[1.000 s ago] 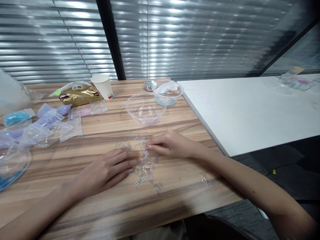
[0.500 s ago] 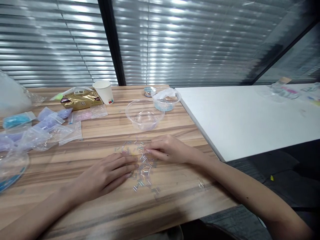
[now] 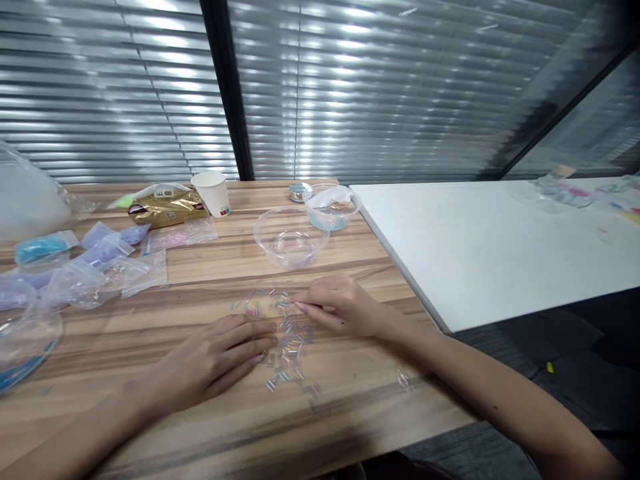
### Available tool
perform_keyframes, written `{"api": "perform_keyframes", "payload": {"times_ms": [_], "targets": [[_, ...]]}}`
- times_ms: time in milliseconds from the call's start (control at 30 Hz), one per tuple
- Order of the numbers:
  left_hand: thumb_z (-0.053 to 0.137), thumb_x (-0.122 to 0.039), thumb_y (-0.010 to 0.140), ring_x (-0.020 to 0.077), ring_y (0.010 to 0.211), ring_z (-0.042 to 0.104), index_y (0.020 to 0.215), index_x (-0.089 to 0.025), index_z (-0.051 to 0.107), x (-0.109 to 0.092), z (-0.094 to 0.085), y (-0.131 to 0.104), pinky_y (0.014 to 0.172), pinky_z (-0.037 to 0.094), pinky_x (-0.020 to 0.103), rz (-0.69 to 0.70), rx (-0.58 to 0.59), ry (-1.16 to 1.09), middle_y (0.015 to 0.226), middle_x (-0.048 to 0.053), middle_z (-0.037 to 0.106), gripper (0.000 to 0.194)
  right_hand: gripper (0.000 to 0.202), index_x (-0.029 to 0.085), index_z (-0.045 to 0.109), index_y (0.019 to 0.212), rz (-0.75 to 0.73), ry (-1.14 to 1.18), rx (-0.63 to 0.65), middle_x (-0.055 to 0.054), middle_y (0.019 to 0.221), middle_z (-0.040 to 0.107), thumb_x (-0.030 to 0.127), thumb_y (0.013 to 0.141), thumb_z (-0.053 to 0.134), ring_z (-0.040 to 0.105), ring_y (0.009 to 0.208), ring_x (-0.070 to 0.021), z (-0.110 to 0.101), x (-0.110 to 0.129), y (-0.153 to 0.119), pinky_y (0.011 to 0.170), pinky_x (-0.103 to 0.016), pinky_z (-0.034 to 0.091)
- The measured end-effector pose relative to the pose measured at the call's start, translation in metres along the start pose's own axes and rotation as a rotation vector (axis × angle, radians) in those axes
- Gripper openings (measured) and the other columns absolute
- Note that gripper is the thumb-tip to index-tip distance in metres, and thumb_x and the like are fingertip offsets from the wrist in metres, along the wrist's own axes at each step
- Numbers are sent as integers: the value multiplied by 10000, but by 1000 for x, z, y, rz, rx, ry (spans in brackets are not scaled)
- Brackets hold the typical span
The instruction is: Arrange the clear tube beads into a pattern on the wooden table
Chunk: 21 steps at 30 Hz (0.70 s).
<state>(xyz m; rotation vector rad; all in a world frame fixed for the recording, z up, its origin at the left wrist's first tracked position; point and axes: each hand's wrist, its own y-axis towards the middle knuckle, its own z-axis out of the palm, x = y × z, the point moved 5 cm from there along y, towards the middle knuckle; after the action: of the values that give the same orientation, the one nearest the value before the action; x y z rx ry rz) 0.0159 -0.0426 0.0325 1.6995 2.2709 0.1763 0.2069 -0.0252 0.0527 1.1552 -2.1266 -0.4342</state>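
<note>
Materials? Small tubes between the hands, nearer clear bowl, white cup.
Small tubes: glass or plastic, can't tell; shiny, partly see-through, with bright glints.
Clear bowl: likely plastic, smooth and glossy; the tabletop shows through it.
White cup: probably paper, fairly matte; opaque, tapered, no strong reflections.

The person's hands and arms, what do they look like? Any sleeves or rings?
The left hand and right hand are bare. No gloves, rings, bracelets or sleeves show. The right forearm has one small dark spot.
</note>
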Motion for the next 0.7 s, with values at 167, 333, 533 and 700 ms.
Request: {"api": "perform_keyframes", "payload": {"times_ms": [167,333,533,700], "targets": [[373,-184,992,190,1160,552,1210,-158,570,-3,-1,0,993,477,331,44,-41,32,1235,73,612,295,213,141,647,808,-31,-56,-151,-21,642,653,180,924,473,555,544,-96,-6,5,-1,536,-213,397],[349,-161,999,167,1079,613,1184,-152,563,-9,-11,6,931,520,278,97,-114,33,1093,57,687,283,156,139,625,822,-82,-137,-402,3,565,600,132,902,492,520,489,-90,-21,16,-2,480,-209,378],[339,-204,1013,155,974,666,1216,-235,549,-15,-21,10,863,557,271,108,-131,5,1018,14,714,293,137,169,603,801,-3,-259,-643,20,569,591,89,862,511,503,467,-91,-38,24,-6,473,-220,386],[357,-235,1013,165,948,673,1177,-228,564,-16,-21,10,843,563,281,110,-130,-8,992,23,720,264,139,166,600,800,58,-282,-682,36,519,527,86,853,499,496,453,-89,-43,24,-8,452,-210,382]]}}
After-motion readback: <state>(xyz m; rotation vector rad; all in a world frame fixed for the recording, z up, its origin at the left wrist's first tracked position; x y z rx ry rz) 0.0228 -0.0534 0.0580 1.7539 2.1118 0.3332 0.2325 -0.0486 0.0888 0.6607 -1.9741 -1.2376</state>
